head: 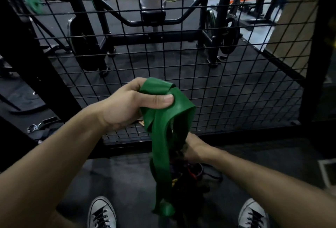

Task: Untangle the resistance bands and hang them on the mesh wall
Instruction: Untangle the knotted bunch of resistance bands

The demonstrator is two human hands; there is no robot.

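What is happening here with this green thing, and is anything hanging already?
A person stands facing a mesh wall in a gym. The left hand grips the top of a green band, which hangs down to the floor. The right hand, lower and partly hidden behind the band, is at a dark tangle of bands between the feet. No band is seen hanging on the mesh yet.
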